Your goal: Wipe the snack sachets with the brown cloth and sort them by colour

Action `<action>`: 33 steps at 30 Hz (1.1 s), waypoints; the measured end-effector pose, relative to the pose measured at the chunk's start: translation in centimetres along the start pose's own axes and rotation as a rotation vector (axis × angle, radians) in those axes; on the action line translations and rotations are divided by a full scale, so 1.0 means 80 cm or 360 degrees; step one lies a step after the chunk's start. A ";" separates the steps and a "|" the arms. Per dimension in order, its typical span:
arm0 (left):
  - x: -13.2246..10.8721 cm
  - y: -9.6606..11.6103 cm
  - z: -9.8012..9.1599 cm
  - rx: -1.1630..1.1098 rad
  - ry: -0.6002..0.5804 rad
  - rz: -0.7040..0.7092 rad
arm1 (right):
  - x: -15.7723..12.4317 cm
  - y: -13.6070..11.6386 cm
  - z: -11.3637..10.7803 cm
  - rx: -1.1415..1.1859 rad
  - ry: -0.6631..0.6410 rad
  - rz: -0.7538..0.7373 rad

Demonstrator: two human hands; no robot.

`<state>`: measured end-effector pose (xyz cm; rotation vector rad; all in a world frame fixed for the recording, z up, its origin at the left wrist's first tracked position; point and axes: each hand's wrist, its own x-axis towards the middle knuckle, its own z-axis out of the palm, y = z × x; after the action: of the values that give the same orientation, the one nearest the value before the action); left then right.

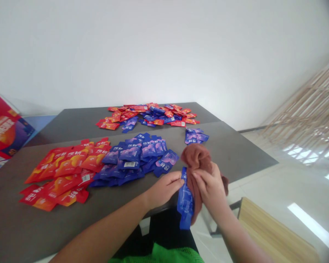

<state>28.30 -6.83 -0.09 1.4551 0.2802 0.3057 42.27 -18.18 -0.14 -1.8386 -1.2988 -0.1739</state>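
The held packet (pixel 185 206) is blue, the cloth (pixel 197 155) brown, the leftmost pile (pixel 71 162) red with orange swirls, the pile beside it (pixel 130 153) blue and purple.

Exposure bright, light diffuse; the pale wall (pixel 164 51) is evenly lit, with contrast slightly hazy. Strong glare on the glossy floor (pixel 263 190) at right: one long white streak plus gridded, window-like patches, washed out. The bench (pixel 230 148) reads dark and matte, with soft, faint shadows around the red packets (pixel 71 160) and blue packets (pixel 130 155). Wide-angle stretch toward the frame edges: the lattice (pixel 309 95) leans and smears. The upper right corner darkens. Focus is mildly soft overall; small print on the held packet (pixel 185 204) is illegible.
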 end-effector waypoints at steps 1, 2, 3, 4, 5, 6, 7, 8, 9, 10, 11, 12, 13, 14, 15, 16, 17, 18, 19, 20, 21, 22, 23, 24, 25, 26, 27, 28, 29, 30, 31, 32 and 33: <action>-0.001 0.003 0.001 -0.0076 -0.0034 -0.0011 | 0.007 0.016 -0.001 -0.0006 0.0082 0.0113; -0.002 0.005 0.001 -0.0202 -0.0032 -0.0032 | 0.013 0.031 -0.002 0.0016 0.0118 0.0196; -0.002 0.006 0.001 -0.0345 0.0006 -0.0051 | 0.016 0.043 -0.005 0.0048 0.0136 0.0258; 0.000 0.007 0.001 -0.0507 0.0068 -0.0061 | 0.017 0.053 -0.007 0.0086 0.0129 0.0281; 0.002 0.007 0.000 -0.0662 0.0134 -0.0071 | 0.016 0.058 -0.009 0.0118 0.0106 0.0267; 0.004 0.007 -0.001 -0.0789 0.0180 -0.0093 | 0.013 0.061 -0.011 0.0137 0.0080 0.0220; 0.007 0.006 -0.002 -0.0879 0.0203 -0.0133 | 0.008 0.060 -0.011 0.0140 0.0052 0.0146; 0.009 0.006 -0.004 -0.0940 0.0200 -0.0186 | 0.003 0.059 -0.010 0.0122 0.0023 0.0059; 0.011 0.005 -0.004 -0.0979 0.0172 -0.0247 | -0.002 0.056 -0.008 0.0086 -0.0005 -0.0026; 0.011 0.005 -0.004 -0.0994 0.0133 -0.0304 | -0.006 0.053 -0.005 0.0042 -0.0024 -0.0103; 0.012 0.005 -0.004 -0.0980 0.0100 -0.0342 | -0.010 0.051 -0.002 0.0001 -0.0038 -0.0182; 0.011 0.005 -0.003 -0.0934 0.0088 -0.0350 | -0.012 0.049 0.001 -0.0030 -0.0045 -0.0257; 0.011 0.005 -0.002 -0.0862 0.0097 -0.0337 | -0.014 0.048 0.003 -0.0046 -0.0033 -0.0314; 0.010 0.005 -0.001 -0.0761 0.0127 -0.0310 | -0.015 0.046 0.006 -0.0048 -0.0009 -0.0345; 0.010 0.004 -0.001 -0.0630 0.0189 -0.0269 | -0.015 0.044 0.007 -0.0031 0.0019 -0.0343; 0.010 0.004 -0.001 -0.0464 0.0279 -0.0214 | -0.014 0.041 0.008 0.0005 0.0044 -0.0303; 0.010 0.003 -0.002 -0.0271 0.0391 -0.0146 | -0.012 0.037 0.007 0.0058 0.0060 -0.0221; 0.010 0.002 -0.004 -0.0064 0.0507 -0.0063 | -0.010 0.033 0.006 0.0129 0.0067 -0.0110; 0.011 0.001 -0.007 0.0141 0.0602 0.0026 | -0.007 0.028 0.005 0.0220 0.0052 0.0009; 0.011 0.001 -0.009 0.0331 0.0653 0.0112 | -0.004 0.023 0.003 0.0329 0.0024 0.0126; 0.012 0.001 -0.011 0.0502 0.0636 0.0181 | 0.000 0.018 0.002 0.0441 -0.0010 0.0235; 0.011 0.001 -0.013 0.0646 0.0563 0.0229 | 0.003 0.014 0.000 0.0547 -0.0052 0.0325; 0.010 0.001 -0.014 0.0766 0.0458 0.0258 | 0.006 0.011 -0.001 0.0641 -0.0105 0.0396; 0.009 0.002 -0.014 0.0864 0.0348 0.0273 | 0.009 0.009 -0.002 0.0713 -0.0162 0.0452; 0.008 0.003 -0.013 0.0940 0.0262 0.0285 | 0.012 0.009 -0.003 0.0751 -0.0203 0.0504; 0.006 0.004 -0.012 0.0990 0.0211 0.0304 | 0.014 0.010 -0.005 0.0750 -0.0207 0.0556; 0.005 0.004 -0.011 0.1011 0.0192 0.0326 | 0.015 0.012 -0.007 0.0708 -0.0160 0.0599; 0.004 0.004 -0.009 0.1009 0.0193 0.0350 | 0.016 0.014 -0.010 0.0629 -0.0050 0.0625; 0.004 0.004 -0.008 0.0994 0.0204 0.0368 | 0.016 0.014 -0.015 0.0525 0.0112 0.0627; 0.004 0.004 -0.006 0.0967 0.0227 0.0370 | 0.015 0.013 -0.019 0.0413 0.0302 0.0603; 0.005 0.003 -0.005 0.0926 0.0270 0.0354 | 0.012 0.010 -0.024 0.0316 0.0482 0.0556; 0.006 0.001 -0.004 0.0864 0.0324 0.0321 | 0.008 0.005 -0.027 0.0248 0.0610 0.0487; 0.008 -0.001 -0.003 0.0780 0.0375 0.0283 | 0.002 -0.001 -0.029 0.0219 0.0662 0.0399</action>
<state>28.78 -6.39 -0.16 1.9355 0.4379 0.5843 43.04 -19.67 1.46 -1.7155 -0.7691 -0.3050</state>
